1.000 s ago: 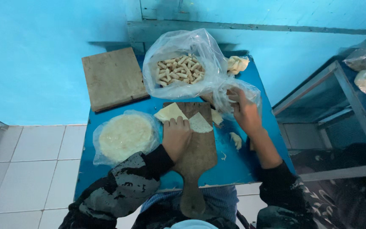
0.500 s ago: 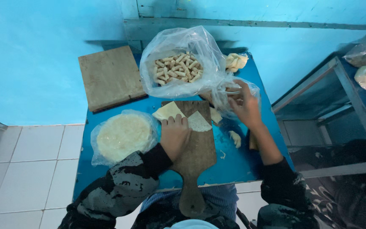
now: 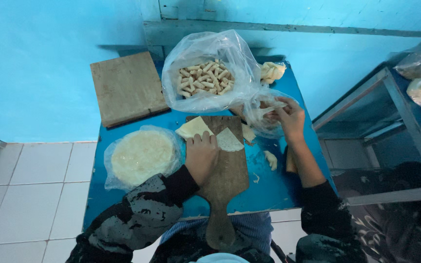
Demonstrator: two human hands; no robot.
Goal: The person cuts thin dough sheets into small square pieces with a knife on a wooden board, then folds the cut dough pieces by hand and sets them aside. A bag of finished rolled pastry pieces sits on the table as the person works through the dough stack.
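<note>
A small blue table [image 3: 123, 195] stands against a bright blue wall [image 3: 35, 58], white floor tiles [image 3: 25, 185] beside it. On the table lies a wooden paddle board [image 3: 227, 170], its handle toward the person. The left hand [image 3: 201, 156] rests palm-down on this board, fingers loosely curled, touching a triangular dough wrapper [image 3: 229, 140]; a second pale wrapper [image 3: 193, 127] lies at the board's far left corner. Right of the board, the right hand [image 3: 291, 119] reaches into a small clear bag [image 3: 264, 117], pinching a pale strip. Beyond the board sits a large clear bag of rolled pastries [image 3: 205, 78]. Left of the board are a bagged stack of round wrappers [image 3: 140, 156] and a square wooden board [image 3: 125, 87].
</note>
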